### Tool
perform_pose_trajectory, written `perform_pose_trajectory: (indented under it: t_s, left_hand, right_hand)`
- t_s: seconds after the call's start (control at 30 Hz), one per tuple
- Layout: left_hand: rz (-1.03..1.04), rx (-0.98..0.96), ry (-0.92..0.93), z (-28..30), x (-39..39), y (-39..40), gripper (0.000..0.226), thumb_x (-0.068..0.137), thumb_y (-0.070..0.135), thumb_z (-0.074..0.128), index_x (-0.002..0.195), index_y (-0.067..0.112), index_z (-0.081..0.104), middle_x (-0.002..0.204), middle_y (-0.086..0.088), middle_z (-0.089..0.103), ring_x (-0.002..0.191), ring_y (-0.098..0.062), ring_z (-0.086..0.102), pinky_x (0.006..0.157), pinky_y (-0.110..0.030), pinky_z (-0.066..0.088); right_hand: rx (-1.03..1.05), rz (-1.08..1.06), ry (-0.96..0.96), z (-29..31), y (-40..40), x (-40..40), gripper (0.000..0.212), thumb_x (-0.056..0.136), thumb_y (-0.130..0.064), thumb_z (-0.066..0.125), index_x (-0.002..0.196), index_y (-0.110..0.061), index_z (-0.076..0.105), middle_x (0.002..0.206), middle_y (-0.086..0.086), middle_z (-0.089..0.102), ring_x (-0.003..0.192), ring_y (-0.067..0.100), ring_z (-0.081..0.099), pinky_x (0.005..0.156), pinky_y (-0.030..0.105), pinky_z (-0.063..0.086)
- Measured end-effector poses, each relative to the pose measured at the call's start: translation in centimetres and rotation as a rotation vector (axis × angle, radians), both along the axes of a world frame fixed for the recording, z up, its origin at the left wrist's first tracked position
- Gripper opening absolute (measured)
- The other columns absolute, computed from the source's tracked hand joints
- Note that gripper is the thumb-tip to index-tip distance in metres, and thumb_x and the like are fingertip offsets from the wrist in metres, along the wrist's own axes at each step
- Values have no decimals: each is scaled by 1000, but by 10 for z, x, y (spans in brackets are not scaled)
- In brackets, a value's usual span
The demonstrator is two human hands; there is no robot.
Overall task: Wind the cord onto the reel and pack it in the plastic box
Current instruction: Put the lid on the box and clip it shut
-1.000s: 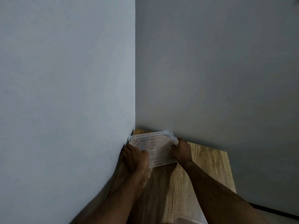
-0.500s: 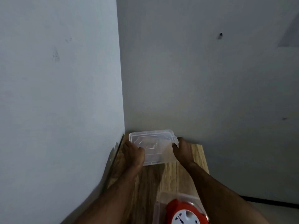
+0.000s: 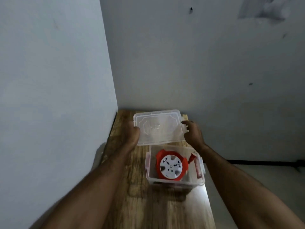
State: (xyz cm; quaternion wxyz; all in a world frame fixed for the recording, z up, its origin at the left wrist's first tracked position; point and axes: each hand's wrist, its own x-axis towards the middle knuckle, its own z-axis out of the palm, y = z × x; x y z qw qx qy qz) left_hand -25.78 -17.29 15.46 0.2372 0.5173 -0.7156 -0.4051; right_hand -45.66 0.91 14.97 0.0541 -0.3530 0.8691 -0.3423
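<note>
A: Count, left to right. Two bare forearms, two hands. One left hand [image 3: 132, 135], clasped on the left edge of one clear lid [image 3: 158, 127].

B: And the other side of it?

A: One right hand [image 3: 192, 133], fingers curled around the lid's right edge at the latch tab. Both hands grip the same lid, which sits at the far end of the bench; whether it is lifted off the wood cannot be told.

B: The box itself?

A: One plastic box [image 3: 200, 181], clear, uncovered, just nearer the camera than the lid and toward the bench's right edge. Inside it, one reel [image 3: 171, 166]: red body, white round face up, with small dark socket openings. Red clips show on the box's left and right sides. The cord cannot be made out apart from the reel; blur hides it.

B: Surface?

A: One narrow wooden bench [image 3: 132, 204], grain running lengthwise, pushed into a corner. Pale glare on its right strip near the box.

B: Room?

A: Two plain grey-white walls [image 3: 206, 63] meeting at the corner. One small dark fixing high on the far wall, a few scuffs, a dark skirting line low at right, pale floor beyond.
</note>
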Motion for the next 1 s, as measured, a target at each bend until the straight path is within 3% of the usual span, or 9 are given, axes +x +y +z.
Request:
perform_pose_trajectory:
  t_s: [0.1, 0.2, 0.4, 0.47, 0.57, 0.67, 0.77, 0.87, 1.0]
  left_hand:
    - [-83, -42, 5, 0, 12, 12, 32, 98, 5, 58, 129, 4, 66, 120, -15, 71, 106, -31, 69, 75, -28, 51]
    - [-172, -97, 34, -1, 25, 22, 31, 89, 3, 71, 119, 7, 71, 112, -12, 75, 99, -26, 72, 71, -26, 54]
    - [-183, -130, 80, -5, 42, 41, 26, 86, 14, 82, 110, 5, 75, 108, -9, 76, 93, -23, 73, 61, -19, 52]
    - [-180, -118, 122, -2, 45, 46, 30, 87, 14, 81, 114, 3, 75, 109, -6, 75, 95, -23, 72, 67, -23, 56]
    - [-202, -141, 113, 2, 44, 51, 31, 90, 8, 77, 120, -1, 73, 118, -16, 75, 108, -30, 71, 86, -33, 57]
    - [-202, -142, 104, 6, 42, 56, 30, 94, 13, 73, 121, 1, 73, 118, -16, 75, 108, -30, 71, 91, -37, 56]
    - [-193, -134, 115, 9, 42, 63, 27, 97, 21, 70, 117, 3, 74, 113, -13, 76, 100, -27, 72, 83, -32, 55]
    - [-224, -165, 77, 9, 44, 67, 26, 99, 27, 67, 103, 3, 76, 98, -13, 77, 79, -19, 68, 71, -27, 52]
    - [-260, -191, 42, 10, 48, 77, 30, 99, 30, 66, 95, 2, 77, 85, -11, 76, 66, -14, 66, 59, -21, 49]
  right_hand:
    - [-4, 15, 21, -3, 27, 7, 69, 72, 24, 60, 134, -6, 61, 125, 14, 57, 108, 29, 57, 77, 27, 45]
    - [-40, 28, 25, -6, 51, 14, 61, 78, 23, 61, 132, -5, 62, 123, 14, 55, 108, 25, 55, 82, 26, 45]
    - [-128, 78, 91, -5, 90, 22, 37, 84, 12, 70, 117, -4, 70, 110, 11, 59, 96, 23, 59, 79, 29, 53]
    - [-163, 59, 77, -2, 99, 23, 34, 83, 10, 72, 114, -5, 72, 111, 10, 57, 99, 20, 57, 80, 25, 51]
    - [-221, 24, 28, 1, 104, 22, 26, 86, 2, 75, 111, -4, 71, 113, 10, 59, 99, 18, 58, 78, 14, 47]
    - [-310, 5, -67, 1, 106, 24, 25, 92, -9, 71, 117, -5, 67, 113, 9, 64, 101, 19, 63, 81, 20, 54]
    - [-354, -11, -102, 4, 108, 27, 28, 96, -12, 67, 124, -12, 64, 115, 4, 67, 102, 17, 65, 82, 25, 55]
    - [-366, -75, -107, 6, 111, 28, 27, 96, -15, 68, 122, -13, 63, 107, 1, 70, 96, 19, 67, 83, 38, 59]
    - [-333, -150, -99, 6, 115, 30, 38, 95, -24, 70, 130, -13, 58, 97, 4, 70, 87, 20, 69, 73, 34, 58]
